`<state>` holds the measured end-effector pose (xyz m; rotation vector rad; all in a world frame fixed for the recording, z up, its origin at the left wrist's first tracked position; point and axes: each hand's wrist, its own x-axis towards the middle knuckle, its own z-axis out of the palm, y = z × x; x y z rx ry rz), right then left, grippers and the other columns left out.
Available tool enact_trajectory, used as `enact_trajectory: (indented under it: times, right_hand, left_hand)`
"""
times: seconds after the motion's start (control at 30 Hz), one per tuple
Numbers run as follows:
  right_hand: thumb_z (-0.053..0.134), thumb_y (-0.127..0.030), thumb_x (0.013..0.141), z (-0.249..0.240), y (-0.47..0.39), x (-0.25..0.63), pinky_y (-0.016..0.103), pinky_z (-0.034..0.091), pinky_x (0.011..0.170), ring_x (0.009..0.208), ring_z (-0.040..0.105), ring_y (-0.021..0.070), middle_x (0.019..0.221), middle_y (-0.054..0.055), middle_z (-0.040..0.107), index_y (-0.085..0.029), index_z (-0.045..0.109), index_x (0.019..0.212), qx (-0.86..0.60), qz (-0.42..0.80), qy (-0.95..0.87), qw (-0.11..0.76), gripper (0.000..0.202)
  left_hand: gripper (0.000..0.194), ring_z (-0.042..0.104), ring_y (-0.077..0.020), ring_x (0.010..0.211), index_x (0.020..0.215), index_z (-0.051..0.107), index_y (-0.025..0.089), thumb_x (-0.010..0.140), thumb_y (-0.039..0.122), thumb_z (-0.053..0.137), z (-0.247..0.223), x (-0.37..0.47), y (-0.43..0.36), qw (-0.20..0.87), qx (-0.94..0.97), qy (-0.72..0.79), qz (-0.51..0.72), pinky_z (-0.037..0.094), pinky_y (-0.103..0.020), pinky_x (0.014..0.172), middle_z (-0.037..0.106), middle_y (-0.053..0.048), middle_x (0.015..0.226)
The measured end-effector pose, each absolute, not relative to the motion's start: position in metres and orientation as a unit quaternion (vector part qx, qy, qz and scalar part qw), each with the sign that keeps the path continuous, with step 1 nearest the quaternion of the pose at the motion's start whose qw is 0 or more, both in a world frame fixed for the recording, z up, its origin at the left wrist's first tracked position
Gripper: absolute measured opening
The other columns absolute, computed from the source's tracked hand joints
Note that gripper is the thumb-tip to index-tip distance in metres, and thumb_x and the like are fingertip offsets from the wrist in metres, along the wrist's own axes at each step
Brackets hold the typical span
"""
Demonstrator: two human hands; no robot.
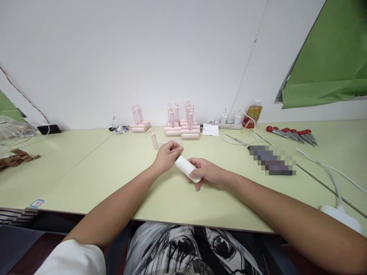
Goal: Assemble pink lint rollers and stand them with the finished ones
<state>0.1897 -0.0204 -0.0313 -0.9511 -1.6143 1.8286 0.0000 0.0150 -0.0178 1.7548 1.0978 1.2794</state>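
Note:
A white paper roll [184,165], like a lint roller's sticky roll, is tilted between my two hands above the table. My right hand [207,172] wraps around its lower right end, thumb on top. At its upper left end, my left hand [168,157] is closed in a pinch; whether the fingertips grip the roll's edge or something inside it is hidden. Just beyond my left hand, a pale pink lint roller handle [155,141] with a loop on top stands up. A pale roller part [173,140] shows beside it, partly covered by the hand.
Several pink lint rollers [190,133] stand along the wall, more of them [139,126] to the left. On the right are a paper sheet [210,129], a power strip [233,126], a bottle [252,114], red-ended tools [292,134], a blurred dark object [271,160] and cables.

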Motion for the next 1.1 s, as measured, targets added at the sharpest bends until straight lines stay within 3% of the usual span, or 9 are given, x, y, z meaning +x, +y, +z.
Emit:
enact_trajectory:
  times: [0.17, 0.3, 0.5, 0.7, 0.9, 1.1]
  right_hand:
    - [0.066, -0.018, 0.068, -0.033, -0.021, 0.186, 0.026, 0.056, 0.046, 0.073, 0.059, 0.0154, 0.084, 0.001, 0.054, -0.019, 0.055, 0.105, -0.356, 0.687, -0.571, 0.276, 0.039]
    - [0.066, -0.020, 0.069, -0.038, -0.019, 0.186, 0.026, 0.057, 0.047, 0.074, 0.060, 0.0163, 0.083, 0.002, 0.054, -0.019, 0.055, 0.104, -0.362, 0.686, -0.560, 0.292, 0.037]
    - [0.067, -0.018, 0.068, -0.037, -0.019, 0.184, 0.026, 0.057, 0.051, 0.074, 0.058, 0.0157, 0.083, 0.002, 0.054, -0.019, 0.057, 0.105, -0.376, 0.656, -0.580, 0.303, 0.039]
    - [0.067, -0.017, 0.066, -0.035, -0.021, 0.184, 0.027, 0.057, 0.054, 0.073, 0.057, 0.0145, 0.084, 0.001, 0.054, -0.020, 0.059, 0.101, -0.370, 0.630, -0.606, 0.314, 0.037]
    - [0.063, -0.017, 0.067, -0.034, -0.023, 0.185, 0.024, 0.052, 0.045, 0.063, 0.054, 0.0131, 0.073, -0.001, 0.053, -0.020, 0.057, 0.099, -0.373, 0.629, -0.614, 0.297, 0.033]
    - [0.065, -0.018, 0.066, -0.034, -0.023, 0.184, 0.025, 0.054, 0.048, 0.066, 0.055, 0.0130, 0.076, -0.001, 0.054, -0.019, 0.058, 0.099, -0.353, 0.631, -0.621, 0.303, 0.033]
  left_hand:
    - [0.028, 0.055, -0.0123, 0.064, 0.078, 0.056, 0.017, 0.080, 0.044, 0.062, -0.023, 0.005, 0.013, 0.383, 0.676, 0.386, 0.497, 0.043, -0.024, 0.059, 0.060, 0.000, 0.070]
    - [0.034, 0.061, -0.0152, 0.075, 0.093, 0.056, 0.017, 0.084, 0.050, 0.055, -0.024, 0.009, 0.008, 0.442, 0.659, 0.353, 0.496, 0.046, -0.026, 0.065, 0.064, -0.004, 0.080]
    - [0.057, 0.060, -0.0174, 0.089, 0.120, 0.049, 0.019, 0.093, 0.061, 0.022, -0.019, 0.009, -0.002, 0.457, 0.668, 0.321, 0.491, 0.048, -0.030, 0.075, 0.068, -0.009, 0.100]
    - [0.068, 0.060, -0.0201, 0.098, 0.122, 0.049, 0.017, 0.092, 0.066, 0.013, -0.018, 0.006, -0.005, 0.390, 0.731, 0.313, 0.465, 0.047, -0.033, 0.085, 0.068, -0.012, 0.105]
    - [0.068, 0.059, -0.0227, 0.104, 0.120, 0.056, 0.017, 0.092, 0.064, 0.016, -0.018, 0.002, -0.007, 0.258, 0.821, 0.291, 0.418, 0.043, -0.036, 0.092, 0.065, -0.012, 0.109]
    - [0.069, 0.058, -0.0229, 0.105, 0.127, 0.050, 0.016, 0.092, 0.064, 0.014, -0.023, 0.003, -0.005, 0.292, 0.806, 0.266, 0.441, 0.043, -0.037, 0.092, 0.064, -0.014, 0.108]
